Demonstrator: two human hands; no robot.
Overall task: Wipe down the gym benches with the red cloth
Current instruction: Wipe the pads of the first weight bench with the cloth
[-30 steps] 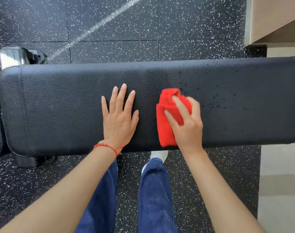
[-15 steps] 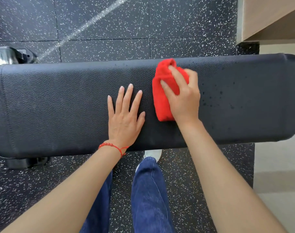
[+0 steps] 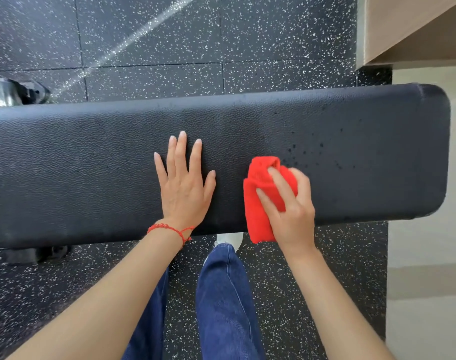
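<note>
Speckled black rubber floor (image 3: 273, 35) fills most of the view, with a pale wooden ledge (image 3: 416, 27) at the top right corner. Across the middle lies the black padded gym bench (image 3: 79, 165), long side left to right, its right end rounded and in view, left end cut off by the frame. Dark droplets or specks (image 3: 323, 152) dot the pad right of centre (wet spray or dirt, cannot tell which).

Blue jeans (image 3: 227, 302) and a white shoe tip (image 3: 229, 239) show below the bench's near edge. Left hand (image 3: 184, 188) lies flat on the pad, fingers straight and spread, holding nothing, just bracing; red bead bracelet (image 3: 169, 228) on that wrist. Right hand (image 3: 292, 209) grips the folded red cloth (image 3: 258, 203), fingers curled over its top, pressing it onto the pad near the near edge; the cloth's lower end hangs over that edge.

Step in hand: mid-wipe, middle section. Next move probably calls for working rightward over the speckled patch to the bench end, pressure kept on the cloth.
</note>
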